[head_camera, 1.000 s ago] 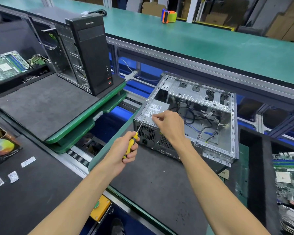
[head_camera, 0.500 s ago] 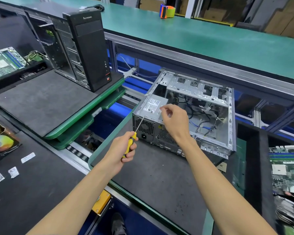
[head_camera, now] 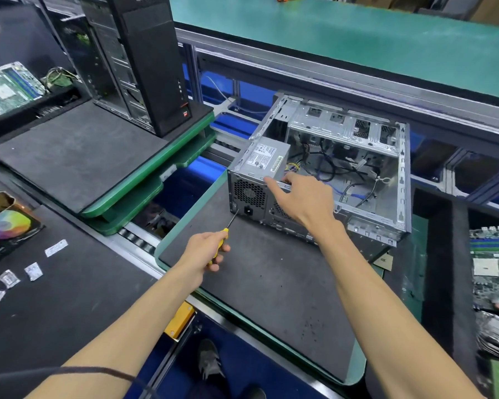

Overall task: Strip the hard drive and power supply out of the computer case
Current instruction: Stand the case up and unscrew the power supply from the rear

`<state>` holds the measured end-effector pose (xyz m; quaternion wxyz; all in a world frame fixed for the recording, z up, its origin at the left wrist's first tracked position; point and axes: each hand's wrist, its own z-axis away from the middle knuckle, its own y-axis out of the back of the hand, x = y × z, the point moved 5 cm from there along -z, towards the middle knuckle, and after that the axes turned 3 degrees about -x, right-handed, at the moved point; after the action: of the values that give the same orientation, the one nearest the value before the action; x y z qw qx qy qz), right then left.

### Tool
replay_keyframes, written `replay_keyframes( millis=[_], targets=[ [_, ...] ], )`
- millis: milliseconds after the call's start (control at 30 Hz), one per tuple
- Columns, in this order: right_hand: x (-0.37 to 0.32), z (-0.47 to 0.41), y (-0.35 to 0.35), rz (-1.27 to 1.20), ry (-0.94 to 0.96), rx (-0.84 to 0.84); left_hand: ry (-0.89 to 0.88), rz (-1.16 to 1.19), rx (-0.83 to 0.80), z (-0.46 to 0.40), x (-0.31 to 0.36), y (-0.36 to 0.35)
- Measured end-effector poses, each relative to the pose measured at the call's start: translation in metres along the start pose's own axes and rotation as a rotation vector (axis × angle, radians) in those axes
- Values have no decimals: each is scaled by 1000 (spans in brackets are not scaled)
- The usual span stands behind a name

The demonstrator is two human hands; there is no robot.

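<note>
Under the right hand (head_camera: 303,197)'s extended fingers, the power supply (head_camera: 260,174) looks heavy, rigid; grasp its edges. Left hand (head_camera: 205,249) grips the screwdriver (head_camera: 224,234).

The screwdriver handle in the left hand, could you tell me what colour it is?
Yellow; the screwdriver shows in the head view.

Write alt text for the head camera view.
A person's right hand rests on an open computer case beside its power supply, while the left hand grips a yellow screwdriver near the rear panel.
</note>
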<state>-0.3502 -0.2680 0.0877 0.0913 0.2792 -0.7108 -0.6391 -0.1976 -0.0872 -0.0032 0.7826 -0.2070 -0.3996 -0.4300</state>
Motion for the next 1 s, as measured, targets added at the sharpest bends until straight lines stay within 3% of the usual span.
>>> replay_keyframes(
  millis=[767, 833, 933, 1000],
  targets=[
    [-5, -1, -2, 118, 63, 87, -210, -125, 169, -31, -12, 5],
    [-5, 1, -2, 111, 58, 104, -88, 58, 61, -34, -19, 2],
    [-7, 2, -1, 99, 48, 128, 249, 698, -269, -31, -25, -9],
    [-6, 2, -1, 106, 32, 132, 277, 771, -313, -31, -23, -11]
  ],
)
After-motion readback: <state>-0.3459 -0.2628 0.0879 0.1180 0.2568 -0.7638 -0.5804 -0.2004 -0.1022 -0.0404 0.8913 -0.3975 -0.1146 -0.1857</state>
